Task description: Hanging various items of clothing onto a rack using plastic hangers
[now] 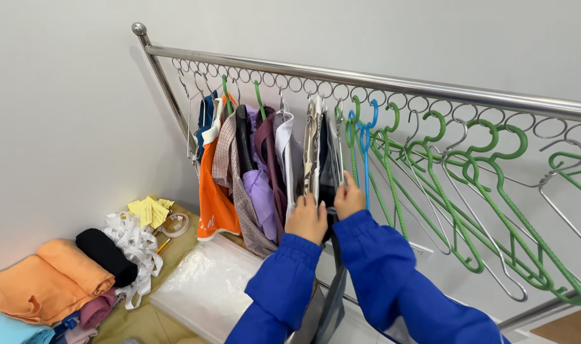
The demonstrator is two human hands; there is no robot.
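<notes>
Hands in blue sleeves reach the steel rail from the head view — left hand and right hand both curled shut on a dark garment hanging among the clothes, just left of empty green hangers. Folded orange cloth lies well apart, lower left.

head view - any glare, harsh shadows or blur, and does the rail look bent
Head view: soft, even light; only faint highlights on the steel rail and the clear plastic bag; a soft shadow on the wall left of the rail. Both hands, left hand and right hand, look sharp. The rail slants but stays straight.
</notes>
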